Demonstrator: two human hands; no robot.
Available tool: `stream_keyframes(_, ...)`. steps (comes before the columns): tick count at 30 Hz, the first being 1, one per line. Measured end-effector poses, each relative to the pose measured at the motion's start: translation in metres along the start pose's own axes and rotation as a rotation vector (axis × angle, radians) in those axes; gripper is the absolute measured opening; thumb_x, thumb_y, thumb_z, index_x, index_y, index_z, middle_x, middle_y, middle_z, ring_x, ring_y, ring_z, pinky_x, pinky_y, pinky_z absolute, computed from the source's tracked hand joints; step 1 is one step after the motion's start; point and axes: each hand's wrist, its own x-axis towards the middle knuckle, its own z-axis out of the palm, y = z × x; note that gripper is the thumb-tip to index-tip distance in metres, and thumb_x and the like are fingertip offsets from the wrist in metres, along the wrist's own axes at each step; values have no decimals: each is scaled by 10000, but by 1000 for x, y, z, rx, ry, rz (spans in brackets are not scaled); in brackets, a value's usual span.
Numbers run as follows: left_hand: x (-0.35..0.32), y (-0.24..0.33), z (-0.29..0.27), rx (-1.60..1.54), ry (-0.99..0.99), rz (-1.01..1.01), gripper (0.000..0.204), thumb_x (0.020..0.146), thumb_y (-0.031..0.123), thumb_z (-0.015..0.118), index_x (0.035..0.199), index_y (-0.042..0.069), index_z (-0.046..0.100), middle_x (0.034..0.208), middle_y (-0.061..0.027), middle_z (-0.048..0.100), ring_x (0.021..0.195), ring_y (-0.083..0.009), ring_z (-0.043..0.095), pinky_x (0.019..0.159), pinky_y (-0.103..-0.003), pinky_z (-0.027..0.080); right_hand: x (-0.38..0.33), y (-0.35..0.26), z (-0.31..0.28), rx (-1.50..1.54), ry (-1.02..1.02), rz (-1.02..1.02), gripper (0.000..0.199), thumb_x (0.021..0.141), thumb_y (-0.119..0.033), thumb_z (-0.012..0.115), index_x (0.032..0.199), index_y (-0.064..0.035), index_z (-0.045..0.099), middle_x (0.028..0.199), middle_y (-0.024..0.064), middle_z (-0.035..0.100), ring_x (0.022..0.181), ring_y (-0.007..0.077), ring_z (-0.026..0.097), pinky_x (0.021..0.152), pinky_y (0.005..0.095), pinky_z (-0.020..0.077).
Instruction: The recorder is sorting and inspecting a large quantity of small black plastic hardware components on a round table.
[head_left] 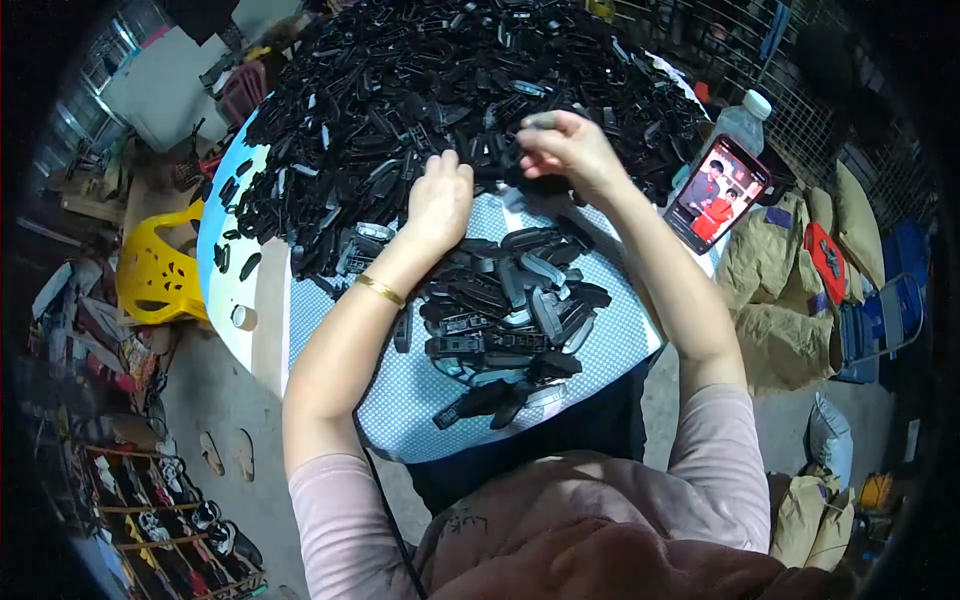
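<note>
A large heap of small black plastic parts (420, 105) covers the far side of the table. At its near edge is my left hand (442, 202), fingers closed and bent down, their tips hidden. To its right my right hand (572, 155) is raised a little over the heap, fingers curled together, with a greyish patch at one fingertip. A dark blurred shape lies just under the right hand; I cannot tell whether it is held. Nearer to me, between my forearms, a smaller pile of long black and grey plastic parts (510, 320) rests on a white-and-blue dotted cover (400, 410).
On the right a phone (715, 195) leans against a clear bottle (742, 122) with a white cap. Brown sacks (765, 260) stand beyond. A yellow plastic chair (160, 265) is at the left, near a small white cup (243, 317) on the table edge. Shoe racks (165, 510) stand lower left.
</note>
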Motion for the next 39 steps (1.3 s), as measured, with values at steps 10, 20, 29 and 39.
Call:
stream_keyframes(10, -13, 2, -35, -901, -86, -376, 320, 705, 46, 634, 1016, 6, 571, 864, -100, 613, 728, -203, 594, 644, -304, 473, -16, 27, 30, -127, -241, -16, 215, 831, -116, 626, 1007, 4, 598, 791, 39, 628, 654, 87, 589, 597, 213, 489)
stream_keyframes(20, -18, -1, -52, -1746, -117, -720, 298, 792, 8, 619, 1085, -25, 577, 891, -44, 624, 725, -99, 595, 696, -218, 495, -20, 22, 29, -5, -210, 123, 199, 863, -194, 601, 976, -34, 568, 744, 23, 617, 605, 69, 585, 523, 175, 469)
stream_keyframes(29, -21, 5, -52, -1646, 25, -712, 311, 795, 15, 634, 1104, -5, 603, 927, -45, 637, 806, -86, 576, 743, -209, 472, -28, 36, 43, -84, -116, -124, 165, 875, -177, 585, 938, -26, 558, 756, 17, 592, 603, 67, 585, 511, 179, 471)
stream_keyframes(39, -18, 13, -59, -1738, 118, -666, 292, 862, 58, 567, 1141, -27, 561, 1020, -72, 625, 933, -120, 572, 832, -234, 448, -28, 35, 49, -429, -12, -365, 182, 811, -137, 660, 904, -16, 563, 768, 7, 563, 614, 60, 544, 526, 180, 439)
